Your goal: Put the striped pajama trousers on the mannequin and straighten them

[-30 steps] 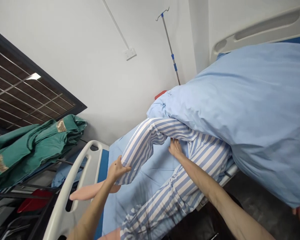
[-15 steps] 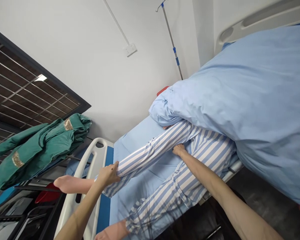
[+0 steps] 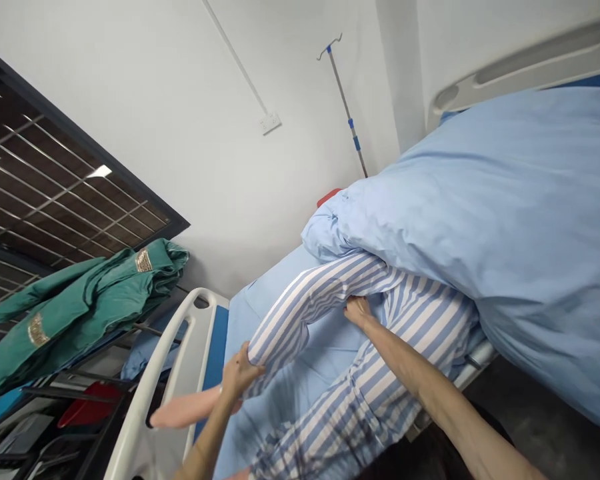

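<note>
Left hand (image 3: pixel 239 377), closed around the raised shin of a blue-and-white striped pyjama trouser leg (image 3: pixel 300 327), fingers curled over the cloth just above the ankle. Right hand (image 3: pixel 357 311), up against the underside of that raised leg near the knee, fingers bent and partly hidden by the stripes; how firm its hold, no telling. Leg bent and lifted off a pale blue bed sheet (image 3: pixel 243 320), bare foot (image 3: pixel 183 408) pointing past the white plastic footboard (image 3: pixel 153 360). Second striped leg (image 3: pixel 355 400) lying flat beside it, toward the near side of the bed. Pale blue quilt (image 3: pixel 490 227) heaped over the upper body, white headboard (image 3: pixel 525 67) beyond it.

Behind the footboard, a crumpled green garment (image 3: pixel 80 313) on a dark rack, with two gold woven patches (image 3: pixel 143 261), their lettering too small to read. Dark metal grille (image 3: pixel 55 167) on the left. White wall with a double socket plate (image 3: pixel 270 123), unmarked as far as can be seen, and a steel drip pole with blue fittings (image 3: pixel 346 110) near the head of the bed.
</note>
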Demonstrator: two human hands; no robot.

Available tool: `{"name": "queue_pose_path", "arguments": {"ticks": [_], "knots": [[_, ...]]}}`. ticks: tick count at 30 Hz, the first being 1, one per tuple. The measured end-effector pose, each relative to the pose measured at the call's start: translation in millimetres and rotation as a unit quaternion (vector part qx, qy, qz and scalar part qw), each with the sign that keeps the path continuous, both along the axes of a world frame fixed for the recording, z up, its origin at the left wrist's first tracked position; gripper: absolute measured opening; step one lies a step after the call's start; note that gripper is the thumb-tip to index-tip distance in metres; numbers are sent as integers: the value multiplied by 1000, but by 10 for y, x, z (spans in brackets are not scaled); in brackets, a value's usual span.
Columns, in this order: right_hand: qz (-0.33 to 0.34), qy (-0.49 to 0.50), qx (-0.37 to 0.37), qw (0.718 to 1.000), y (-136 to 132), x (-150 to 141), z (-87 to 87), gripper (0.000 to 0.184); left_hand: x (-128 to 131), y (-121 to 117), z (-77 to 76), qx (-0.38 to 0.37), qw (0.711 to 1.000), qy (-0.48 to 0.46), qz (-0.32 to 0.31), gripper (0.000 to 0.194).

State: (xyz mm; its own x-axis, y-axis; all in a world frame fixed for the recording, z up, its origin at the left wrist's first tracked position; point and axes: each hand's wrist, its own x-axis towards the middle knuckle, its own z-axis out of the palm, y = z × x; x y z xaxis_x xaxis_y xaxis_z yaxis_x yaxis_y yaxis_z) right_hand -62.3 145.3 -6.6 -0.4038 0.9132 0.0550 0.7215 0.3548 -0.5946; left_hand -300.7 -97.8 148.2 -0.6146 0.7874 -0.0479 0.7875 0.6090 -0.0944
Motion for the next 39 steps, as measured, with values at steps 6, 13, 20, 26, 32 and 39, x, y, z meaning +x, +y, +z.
{"name": "queue_pose_path", "arguments": {"ticks": [6,13,20,26,32,39], "knots": [[-29,-6,54,998,29,-26,41,44,452,389,-630,118,991,-63,31,47],[-65,33,113,991,29,-22,49,74,975,801,-825,188,974,-95,82,46],[-62,22,99,993,47,4,65,77,669,649,-546,149,986,-66,32,50],[-58,9,75,995,22,22,101,57,214,430,-2,47,999,8,-8,51],[-20,-23,24,999,3,-14,88,34,-147,279,580,-68,993,82,-56,51],[-12,-33,1,999,-21,-49,41,40,-198,328,1002,-138,978,131,-90,53]]}}
